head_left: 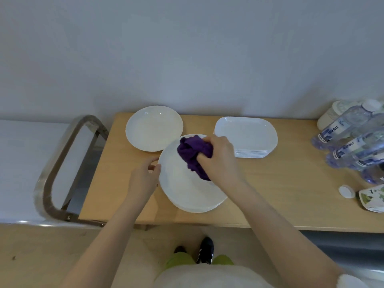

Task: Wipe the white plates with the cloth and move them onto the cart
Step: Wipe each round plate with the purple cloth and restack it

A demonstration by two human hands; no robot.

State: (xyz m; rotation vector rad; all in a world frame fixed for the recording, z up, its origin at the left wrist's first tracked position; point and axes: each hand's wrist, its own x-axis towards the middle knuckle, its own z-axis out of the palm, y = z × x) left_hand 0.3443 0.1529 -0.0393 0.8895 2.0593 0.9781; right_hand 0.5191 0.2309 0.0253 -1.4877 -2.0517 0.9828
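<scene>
While the left hand (143, 175) pinches the rim of a white plate (187, 190) on the tabletop (270, 194), the right hand's (218, 156) fingers (202, 157) squeeze the purple cloth (192, 152) against it. Another round plate (153, 128) sits just behind, near the cart (62, 163).

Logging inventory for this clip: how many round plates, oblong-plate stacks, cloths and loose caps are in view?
round plates: 2
oblong-plate stack: 1
cloth: 1
cap: 1
Total: 5
</scene>
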